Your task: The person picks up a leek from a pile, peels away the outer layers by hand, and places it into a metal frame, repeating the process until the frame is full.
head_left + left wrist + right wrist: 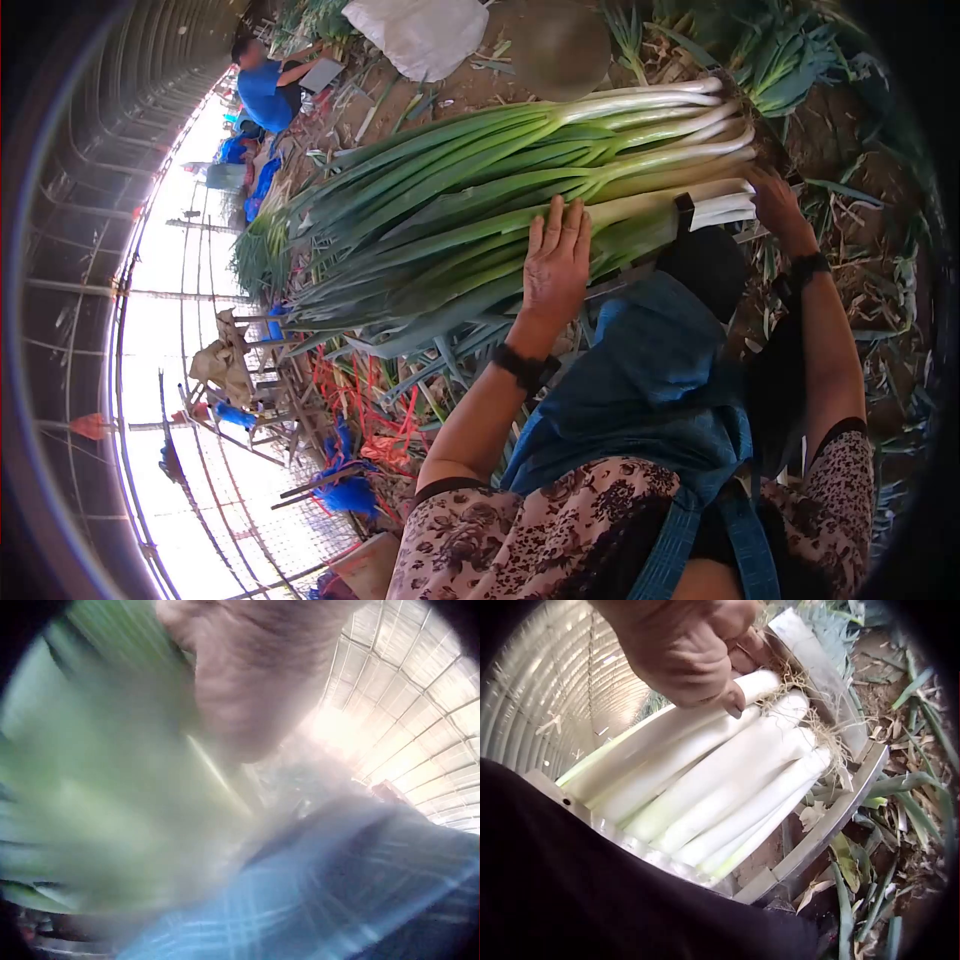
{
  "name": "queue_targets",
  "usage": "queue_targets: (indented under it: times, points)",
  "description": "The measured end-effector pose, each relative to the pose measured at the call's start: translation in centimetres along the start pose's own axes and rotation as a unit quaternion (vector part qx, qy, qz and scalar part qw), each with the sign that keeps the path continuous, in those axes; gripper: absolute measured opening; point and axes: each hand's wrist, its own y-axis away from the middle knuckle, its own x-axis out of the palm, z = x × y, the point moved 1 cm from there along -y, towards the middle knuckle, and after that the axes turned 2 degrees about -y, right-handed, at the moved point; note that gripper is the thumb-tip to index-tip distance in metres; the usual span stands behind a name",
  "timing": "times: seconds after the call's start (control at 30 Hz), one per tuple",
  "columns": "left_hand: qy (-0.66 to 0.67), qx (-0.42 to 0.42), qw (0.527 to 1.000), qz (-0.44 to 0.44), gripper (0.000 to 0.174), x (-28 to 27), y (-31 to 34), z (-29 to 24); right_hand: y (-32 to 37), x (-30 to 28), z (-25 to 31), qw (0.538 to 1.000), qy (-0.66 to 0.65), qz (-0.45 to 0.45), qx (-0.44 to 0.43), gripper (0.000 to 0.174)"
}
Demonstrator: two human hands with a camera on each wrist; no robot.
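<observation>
A large heap of long green onions (450, 220) lies across the head view, dark leaves to the left and white stems to the right. My left hand (558, 265) rests on the near stalks with its fingers straight. In the left wrist view that hand (255, 667) is blurred beside the green leaves. At the root ends is my right hand (778, 210). The right wrist view shows this hand (686, 656) with fingers curled at the end of the top stalk and thumb against its white stem. Several white stems (727, 772) lie side by side below, roots toward a metal plate (817, 671).
A curved metal bar (817, 832) and a toothed metal strip (622, 844) frame the stems. Leaf scraps (855, 900) litter the soil. Another person in blue (265, 90) is at the upper left. A white sack (420, 35) lies beyond the heap; red twine (385, 420) is left of my arm.
</observation>
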Motion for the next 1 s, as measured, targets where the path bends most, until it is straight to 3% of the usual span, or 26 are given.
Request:
queue_targets:
  times: [0.07, 0.13, 0.17, 0.23, 0.27, 0.33, 0.37, 0.4, 0.47, 0.6, 0.7, 0.73, 0.77, 0.8, 0.83, 0.87, 0.9, 0.93, 0.97, 1.0]
  points:
    - [-0.016, 0.001, 1.000, -0.007, 0.050, 0.2, 0.2, 0.5, -1.2, -4.7, 5.3, 0.994, 0.013, -0.105, 0.015, 0.037]
    - [-0.022, 0.012, 1.000, -0.014, 0.048, 0.7, -0.3, 0.2, -4.1, -10.7, 13.0, 0.990, -0.116, -0.040, 0.063, 0.032]
    - [-0.020, 0.002, 1.000, -0.003, 0.048, 1.0, -0.6, -0.2, -5.1, -11.7, 17.3, 0.990, -0.120, -0.069, 0.007, 0.028]
    - [-0.013, -0.008, 1.000, -0.005, 0.049, 1.9, -1.4, -1.0, -6.5, -13.5, 27.5, 0.960, -0.120, -0.135, -0.212, 0.027]
    - [0.040, -0.027, 0.998, -0.026, 0.050, 2.4, -1.7, -1.2, -7.0, -14.6, 32.0, 0.967, -0.195, 0.036, -0.158, 0.031]
    - [0.100, -0.046, 0.993, -0.049, 0.051, 2.4, -1.9, -1.1, -7.3, -12.1, 38.8, 0.950, -0.211, 0.083, -0.215, 0.036]
    - [0.043, -0.017, 0.999, -0.008, 0.051, 2.3, -1.9, -1.1, -7.4, -11.7, 41.4, 0.945, -0.202, 0.123, -0.225, 0.036]
    - [-0.012, 0.016, 0.999, 0.033, 0.051, 2.2, -1.8, -1.1, -7.4, -9.4, 43.3, 0.947, -0.184, 0.090, -0.247, 0.031]
    - [-0.016, 0.014, 0.999, 0.036, 0.051, 2.4, -1.5, -1.0, -8.0, -7.1, 45.3, 0.958, -0.160, 0.074, -0.228, 0.027]
    - [-0.004, 0.019, 0.999, 0.043, 0.051, 2.9, -1.6, -0.8, -8.1, -6.8, 45.4, 0.961, -0.162, 0.105, -0.198, 0.025]
    - [-0.009, 0.038, 0.998, 0.041, 0.052, 3.1, -1.6, -0.7, -8.4, -4.7, 43.4, 0.975, -0.121, 0.024, -0.187, 0.027]
    - [-0.047, 0.048, 0.997, 0.049, 0.052, 3.0, -1.4, -0.6, -7.8, -2.8, 41.1, 0.984, -0.016, -0.171, -0.039, 0.024]
    - [-0.047, 0.048, 0.996, 0.051, 0.052, 2.3, -1.5, -0.6, -8.3, -4.2, 39.8, 0.977, -0.062, -0.199, 0.047, 0.024]
    - [0.008, 0.026, 0.992, 0.120, 0.052, 1.8, -1.8, -0.7, -8.8, -5.6, 38.5, 0.958, -0.112, -0.231, 0.129, 0.025]
    - [0.062, 0.001, 0.981, 0.187, 0.052, 1.0, -2.4, -0.7, -11.0, -9.4, 37.1, 0.937, -0.305, -0.098, 0.137, 0.026]
    - [0.116, -0.024, 0.961, 0.250, 0.052, 0.7, -2.6, -0.7, -12.0, -9.3, 33.9, 0.863, -0.445, -0.081, 0.227, 0.025]
    - [0.115, -0.025, 0.961, 0.251, 0.052, 1.9, -2.1, -0.6, -12.2, -9.3, 30.7, 0.759, -0.569, -0.061, 0.311, 0.025]
    - [0.061, 0.002, 0.991, 0.122, 0.051, 3.9, -1.3, -0.5, -11.4, -9.6, 28.4, 0.654, -0.642, -0.078, 0.392, 0.017]
    - [0.007, 0.030, 0.999, -0.012, 0.051, 4.9, -0.9, -0.6, -10.6, -9.1, 25.0, 0.612, -0.639, -0.149, 0.442, 0.012]
    - [-0.022, 0.039, 0.999, 0.001, 0.051, 4.0, -1.0, -0.5, -9.9, -8.0, 19.5, 0.655, -0.519, -0.139, 0.531, 0.009]
